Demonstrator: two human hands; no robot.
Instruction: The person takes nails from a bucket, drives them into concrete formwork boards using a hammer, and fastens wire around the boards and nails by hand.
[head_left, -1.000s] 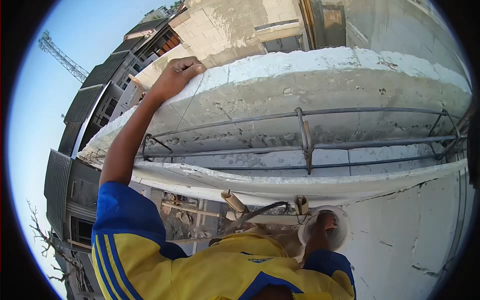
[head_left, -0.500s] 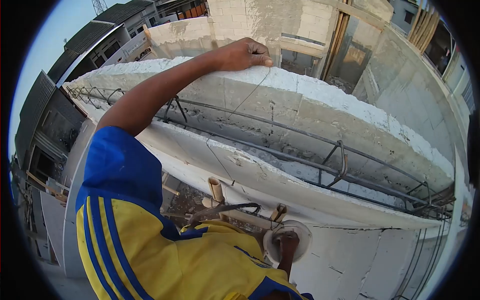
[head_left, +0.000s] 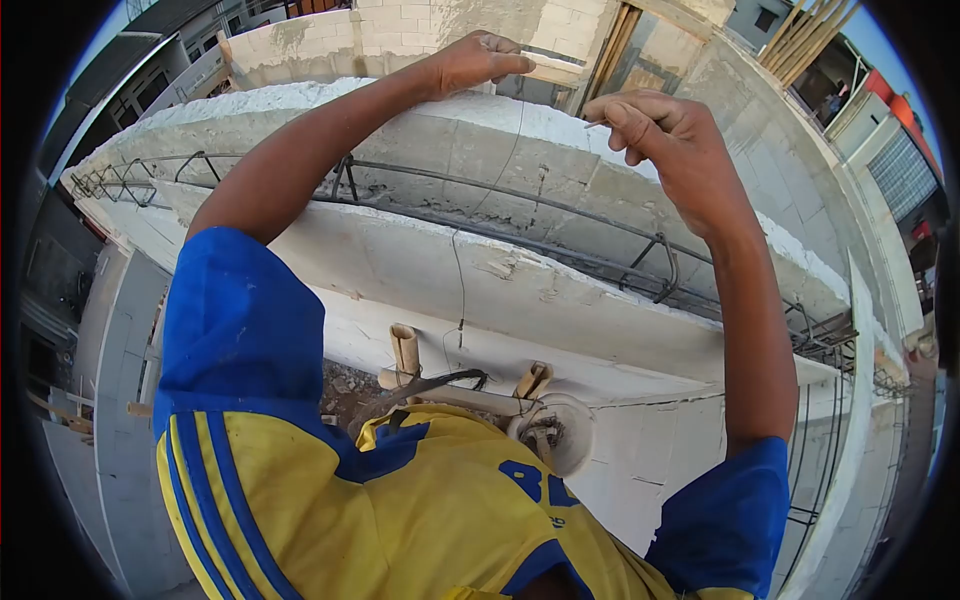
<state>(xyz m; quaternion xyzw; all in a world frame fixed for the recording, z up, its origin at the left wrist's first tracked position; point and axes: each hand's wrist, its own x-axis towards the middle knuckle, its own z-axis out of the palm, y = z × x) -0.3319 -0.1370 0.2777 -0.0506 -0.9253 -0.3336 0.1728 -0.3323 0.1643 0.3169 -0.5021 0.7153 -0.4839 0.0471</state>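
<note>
My left hand (head_left: 480,62) reaches over the rough white top edge of the far concrete wall panel (head_left: 440,100). Its thumb and forefinger are pinched together on a thin wire (head_left: 516,150), which runs down the panel's inner face. Raised to the right, my right hand (head_left: 665,140) pinches a small thin nail (head_left: 597,124) between thumb and fingers. The nail's tip points left, toward the panel's top. A steel reinforcement cage (head_left: 560,205) lies in the channel between the far panel and the near panel (head_left: 400,240).
Below the near panel hangs a round white bucket (head_left: 580,455) with small dark pieces inside. Bamboo poles (head_left: 404,350) stick up beside it. A length of wire (head_left: 460,285) dangles over the near panel. Block walls (head_left: 400,35) stand behind.
My right hand has come up out of the bucket to the top of the far panel, with a nail pinched in it. My left hand stays at the panel's top edge.
</note>
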